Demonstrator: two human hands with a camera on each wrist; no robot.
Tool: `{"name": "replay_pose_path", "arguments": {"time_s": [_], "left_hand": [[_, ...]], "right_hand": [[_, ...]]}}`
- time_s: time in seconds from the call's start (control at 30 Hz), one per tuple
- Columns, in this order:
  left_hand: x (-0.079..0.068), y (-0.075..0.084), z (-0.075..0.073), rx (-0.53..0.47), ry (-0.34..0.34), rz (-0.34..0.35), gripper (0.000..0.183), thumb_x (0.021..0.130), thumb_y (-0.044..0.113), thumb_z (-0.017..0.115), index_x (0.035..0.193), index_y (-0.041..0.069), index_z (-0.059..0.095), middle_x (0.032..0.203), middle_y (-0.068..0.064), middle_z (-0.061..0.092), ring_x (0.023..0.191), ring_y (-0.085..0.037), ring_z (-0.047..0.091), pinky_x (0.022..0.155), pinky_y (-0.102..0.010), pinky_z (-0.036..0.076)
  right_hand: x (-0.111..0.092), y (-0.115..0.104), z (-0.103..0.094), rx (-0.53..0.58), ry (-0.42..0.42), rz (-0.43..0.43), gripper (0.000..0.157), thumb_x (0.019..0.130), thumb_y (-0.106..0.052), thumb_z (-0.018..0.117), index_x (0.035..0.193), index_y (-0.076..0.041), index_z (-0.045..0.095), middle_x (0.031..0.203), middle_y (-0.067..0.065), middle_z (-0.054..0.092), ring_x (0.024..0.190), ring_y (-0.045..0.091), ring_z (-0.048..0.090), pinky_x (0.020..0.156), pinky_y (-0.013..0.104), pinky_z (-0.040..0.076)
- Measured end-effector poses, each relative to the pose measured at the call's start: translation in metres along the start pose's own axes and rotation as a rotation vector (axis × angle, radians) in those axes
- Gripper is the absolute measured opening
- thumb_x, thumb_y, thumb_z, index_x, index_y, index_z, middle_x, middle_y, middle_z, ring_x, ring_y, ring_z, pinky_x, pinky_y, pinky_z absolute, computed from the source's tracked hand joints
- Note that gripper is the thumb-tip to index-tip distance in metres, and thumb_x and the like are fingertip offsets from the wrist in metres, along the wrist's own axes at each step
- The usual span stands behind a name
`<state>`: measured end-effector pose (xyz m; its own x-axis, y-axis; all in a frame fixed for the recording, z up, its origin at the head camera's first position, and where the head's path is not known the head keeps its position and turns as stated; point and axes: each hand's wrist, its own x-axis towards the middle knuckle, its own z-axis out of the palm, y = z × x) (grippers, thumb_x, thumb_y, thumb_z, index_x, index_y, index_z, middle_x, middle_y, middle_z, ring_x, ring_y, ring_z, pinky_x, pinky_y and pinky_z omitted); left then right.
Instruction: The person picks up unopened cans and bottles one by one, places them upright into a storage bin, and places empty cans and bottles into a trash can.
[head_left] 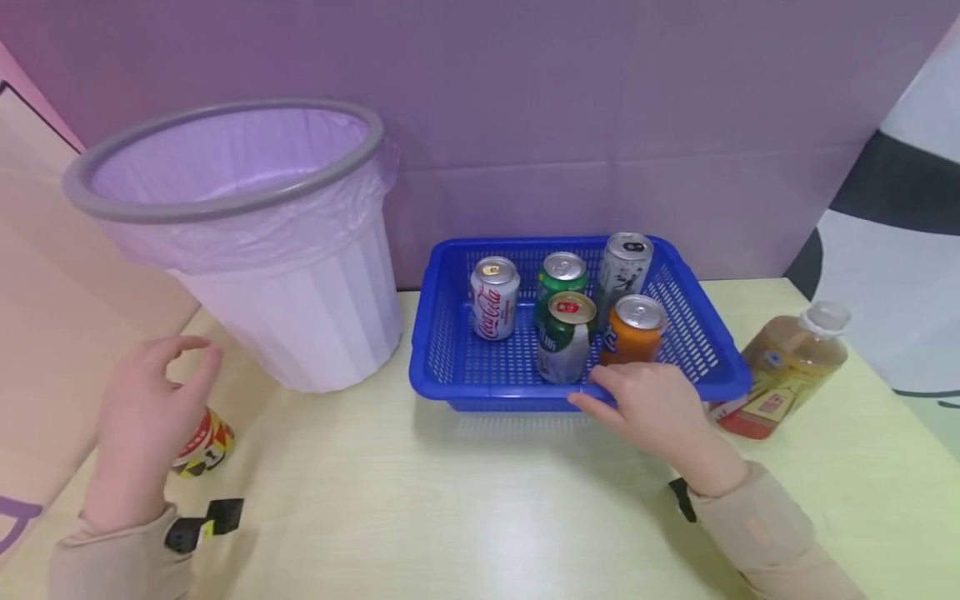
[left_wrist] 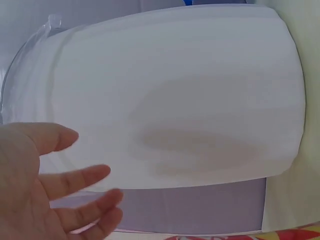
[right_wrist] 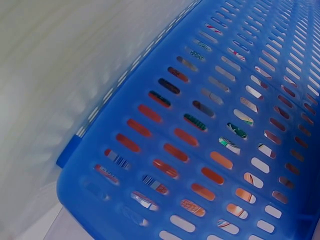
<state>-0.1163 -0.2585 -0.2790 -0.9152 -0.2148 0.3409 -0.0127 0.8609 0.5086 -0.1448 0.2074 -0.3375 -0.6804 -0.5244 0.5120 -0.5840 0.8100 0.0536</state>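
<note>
My right hand (head_left: 648, 408) is at the front rim of a blue plastic basket (head_left: 517, 392), pinching the rim between thumb and fingers. Inside the basket several drink cans stand upright: a white Coca-Cola can (head_left: 495, 304), a green can (head_left: 555, 279), a green and silver can (head_left: 566, 346), a tall grey can (head_left: 624, 267) and an orange can (head_left: 637, 333). The right wrist view has the slotted basket wall (right_wrist: 170, 125) and no hand. My left hand (head_left: 153, 408), fingers loosely curved and holding nothing, overlaps a red and yellow can (head_left: 210, 450).
A white bin (head_left: 322, 308) with a grey rim and a clear liner stands left of the basket; its side fills the left wrist view. Right of the basket is a capless plastic bottle (head_left: 787, 375) with a yellow label. A purple panel (head_left: 525, 108) closes off the table's back.
</note>
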Motion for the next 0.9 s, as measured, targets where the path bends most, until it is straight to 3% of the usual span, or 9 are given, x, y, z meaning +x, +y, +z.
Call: {"name": "replay_pose_path", "arguments": {"time_s": [0.13,0.27,0.43,0.7,0.9], "left_hand": [[0.001,-0.006,-0.002,0.026,0.005,-0.074,0.050,0.096,0.032,0.045,0.123,-0.009,0.052,0.132,-0.037,0.042,0.113,-0.053,0.041,0.093,-0.064,0.026],[0.003,-0.011,-0.005,0.074,-0.030,-0.140,0.056,0.095,0.035,0.048,0.129,-0.010,0.046,0.137,-0.039,0.035,0.124,-0.057,0.030,0.097,-0.069,0.018],[0.004,-0.017,-0.004,0.131,-0.062,-0.207,0.063,0.092,0.037,0.054,0.134,-0.007,0.042,0.138,-0.040,0.032,0.126,-0.057,0.026,0.092,-0.071,0.020],[0.006,-0.030,-0.003,0.122,-0.157,-0.251,0.085,0.088,0.049,0.059,0.142,-0.008,0.027,0.135,-0.046,0.025,0.122,-0.061,0.024,0.091,-0.070,0.023],[0.009,-0.040,-0.004,0.176,-0.269,-0.231,0.086,0.087,0.053,0.057,0.138,-0.011,0.030,0.127,-0.044,0.034,0.116,-0.059,0.028,0.085,-0.067,0.031]], "right_hand": [[0.000,0.000,0.000,-0.003,0.005,-0.004,0.058,0.094,-0.063,0.032,0.064,-0.018,0.053,0.054,-0.009,0.047,0.045,0.004,0.039,0.042,0.020,0.027],[0.000,-0.001,-0.001,0.003,-0.001,0.003,0.056,0.093,-0.063,0.035,0.064,-0.018,0.053,0.054,-0.009,0.046,0.045,0.004,0.038,0.042,0.020,0.027],[0.001,-0.001,-0.002,0.007,-0.016,0.009,0.055,0.093,-0.062,0.037,0.064,-0.018,0.053,0.053,-0.010,0.045,0.045,0.003,0.035,0.042,0.020,0.026],[0.001,-0.001,-0.001,0.007,-0.023,0.011,0.054,0.093,-0.061,0.038,0.063,-0.019,0.051,0.053,-0.010,0.043,0.045,0.003,0.035,0.042,0.020,0.025],[0.000,0.000,0.000,0.005,-0.005,0.005,0.057,0.094,-0.063,0.033,0.063,-0.018,0.051,0.053,-0.010,0.043,0.045,0.004,0.035,0.042,0.020,0.025]]}}
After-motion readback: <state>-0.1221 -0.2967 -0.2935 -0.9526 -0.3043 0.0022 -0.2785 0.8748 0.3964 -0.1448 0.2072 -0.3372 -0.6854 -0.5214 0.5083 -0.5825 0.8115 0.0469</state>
